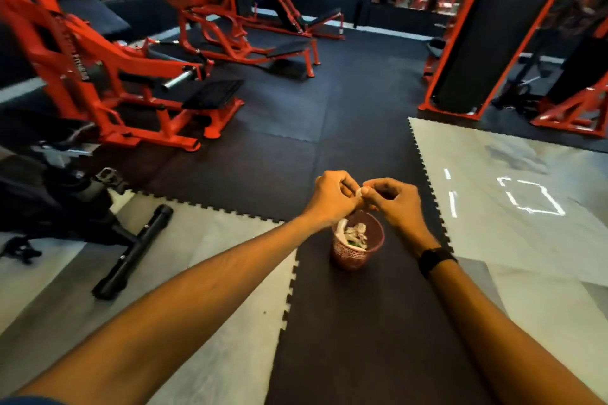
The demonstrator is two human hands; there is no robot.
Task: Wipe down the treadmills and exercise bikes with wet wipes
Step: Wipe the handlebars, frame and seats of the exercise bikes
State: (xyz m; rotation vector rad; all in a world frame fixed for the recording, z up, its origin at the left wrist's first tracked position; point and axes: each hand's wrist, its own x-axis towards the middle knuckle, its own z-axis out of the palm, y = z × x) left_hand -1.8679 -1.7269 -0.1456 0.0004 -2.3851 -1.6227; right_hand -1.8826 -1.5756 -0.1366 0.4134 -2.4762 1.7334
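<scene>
Both my hands are stretched out together above a small dark red bin that stands on the black floor mat. My left hand and my right hand meet fingertip to fingertip, and each pinches a small white wet wipe that barely shows between them. The bin holds several crumpled white wipes. A black exercise bike stands at the left, its base bar reaching onto the pale floor. A black band sits on my right wrist.
Red weight machines fill the left and far side. A tall red-framed black machine stands at the right, with another red frame beyond it. Black interlocking mats cover the middle; pale floor lies right and left.
</scene>
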